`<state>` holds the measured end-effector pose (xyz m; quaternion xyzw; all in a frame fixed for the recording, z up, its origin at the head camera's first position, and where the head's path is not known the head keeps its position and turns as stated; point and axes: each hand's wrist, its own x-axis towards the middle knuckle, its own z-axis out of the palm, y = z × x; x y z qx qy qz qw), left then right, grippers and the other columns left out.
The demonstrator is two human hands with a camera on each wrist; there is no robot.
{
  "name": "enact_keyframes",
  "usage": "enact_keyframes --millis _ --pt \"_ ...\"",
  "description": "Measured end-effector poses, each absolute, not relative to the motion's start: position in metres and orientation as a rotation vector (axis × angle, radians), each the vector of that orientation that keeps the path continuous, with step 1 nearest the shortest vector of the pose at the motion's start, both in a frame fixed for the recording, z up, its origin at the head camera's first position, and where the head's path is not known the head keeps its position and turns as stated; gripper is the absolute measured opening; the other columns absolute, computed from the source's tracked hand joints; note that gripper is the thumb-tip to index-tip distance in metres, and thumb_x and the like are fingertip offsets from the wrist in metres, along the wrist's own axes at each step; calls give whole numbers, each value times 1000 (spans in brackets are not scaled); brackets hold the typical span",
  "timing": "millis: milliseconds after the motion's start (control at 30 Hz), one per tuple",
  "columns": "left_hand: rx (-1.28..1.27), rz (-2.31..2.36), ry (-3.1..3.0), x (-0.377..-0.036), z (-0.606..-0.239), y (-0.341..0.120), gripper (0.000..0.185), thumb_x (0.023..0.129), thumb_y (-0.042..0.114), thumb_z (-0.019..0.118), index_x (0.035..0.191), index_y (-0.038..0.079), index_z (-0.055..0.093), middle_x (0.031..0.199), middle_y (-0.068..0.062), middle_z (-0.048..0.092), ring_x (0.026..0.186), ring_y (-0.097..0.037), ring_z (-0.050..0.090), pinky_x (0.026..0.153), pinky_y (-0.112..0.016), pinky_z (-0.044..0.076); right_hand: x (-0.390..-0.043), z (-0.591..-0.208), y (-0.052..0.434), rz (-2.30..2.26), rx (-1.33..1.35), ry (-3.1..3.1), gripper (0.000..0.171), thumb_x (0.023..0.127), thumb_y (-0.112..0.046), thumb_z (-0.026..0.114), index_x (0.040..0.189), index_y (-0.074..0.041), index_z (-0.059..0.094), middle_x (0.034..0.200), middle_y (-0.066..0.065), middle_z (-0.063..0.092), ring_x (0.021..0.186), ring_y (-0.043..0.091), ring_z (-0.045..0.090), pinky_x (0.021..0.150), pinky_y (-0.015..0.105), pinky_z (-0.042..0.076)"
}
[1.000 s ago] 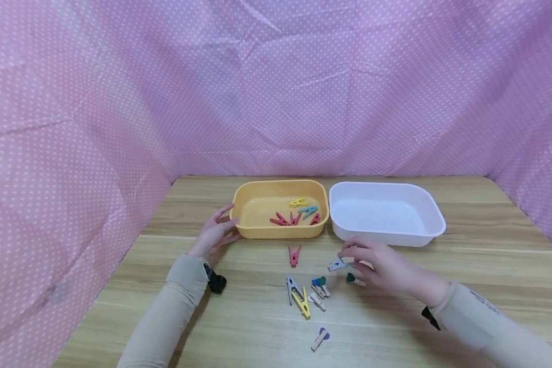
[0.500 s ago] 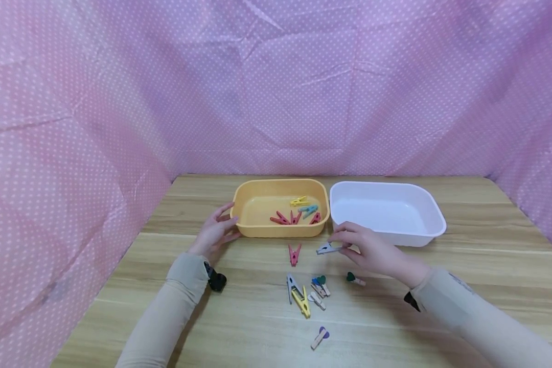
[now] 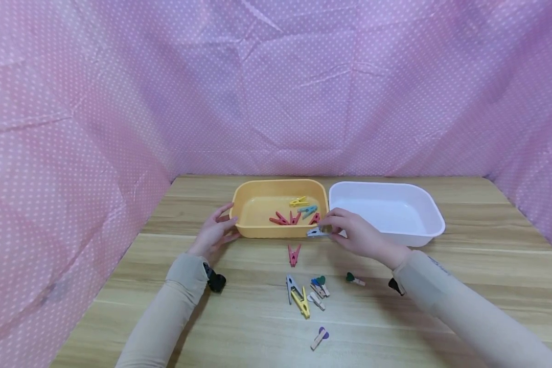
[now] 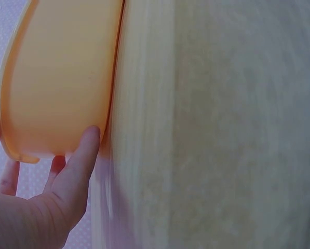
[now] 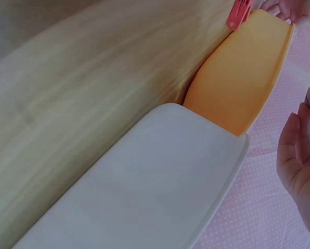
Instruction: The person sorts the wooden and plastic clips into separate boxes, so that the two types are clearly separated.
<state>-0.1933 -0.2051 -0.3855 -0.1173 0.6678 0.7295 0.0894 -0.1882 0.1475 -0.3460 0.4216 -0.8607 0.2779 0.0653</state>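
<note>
**Grey peg held at the orange tub's rim**

Fingers and thumb of my right hand [image 3: 356, 236] pinch a grey clothes peg [image 3: 316, 233], carried in the air just at the near right corner of the orange tub [image 3: 257, 232]. From the right wrist view I see only the fingers [image 5: 300, 155] curled beside a sliver of the peg. My left hand [image 3: 213, 232] rests against the tub's left end, fingers straight and relaxed, thumb [image 4: 79, 166] pressed to the outer wall, nothing gripped.

Inside the tub lie several pegs: a yellow peg [image 3: 299, 202], a blue peg [image 3: 308, 210] and three red pegs [image 3: 291, 219]. Touching the tub on its right stands a white tub [image 3: 430, 232].

On the table [image 3: 487, 255], a red peg [image 3: 294, 254] lies just in front of the orange tub. Nearer to me sits a small cluster [image 3: 310, 294] of pegs, among them a grey-and-yellow pair and some with heart tops. A green-heart peg [image 3: 354, 279] lies apart to its right, and a purple-heart peg [image 3: 320, 338] lies closest to me. Pink dotted cloth [image 3: 276, 87] walls the table on three sides.
</note>
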Motion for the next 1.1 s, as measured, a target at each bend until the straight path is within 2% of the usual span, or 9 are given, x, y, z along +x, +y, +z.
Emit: enact_keyframes --millis 300,433,700,1100 --pt "-377 2162 1987 -194 -387 -205 58 97 8 50 149 21 28 139 -17 34 105 -22 55 97 -44 48 -205 -336 133 821 1272 -2573 28 79 9 68 105 -2 68 102 11 63 78 16 62 71 31 56" --pt "-362 2153 2000 -193 -386 -205 58 97 8 50 150 21 28 140 -18 33 106 -23 55 97 -43 48 -210 -327 127 797 1233 -2619 29 80 6 69 107 -3 67 104 10 63 76 13 58 69 33 54" --pt "-374 2138 2010 -193 -385 -205 58 97 8 51 149 21 28 141 -17 34 107 -23 54 96 -42 49 -224 -307 112 781 1212 -2685 30 82 3 69 111 -4 66 107 9 62 83 18 61 72 30 55" --pt "-331 2159 1999 -190 -386 -206 60 97 7 50 150 18 25 142 -20 31 111 -24 53 100 -44 46 -242 -288 92 877 1139 -2742 30 83 0 69 113 -3 65 109 12 63 75 17 61 69 29 55"
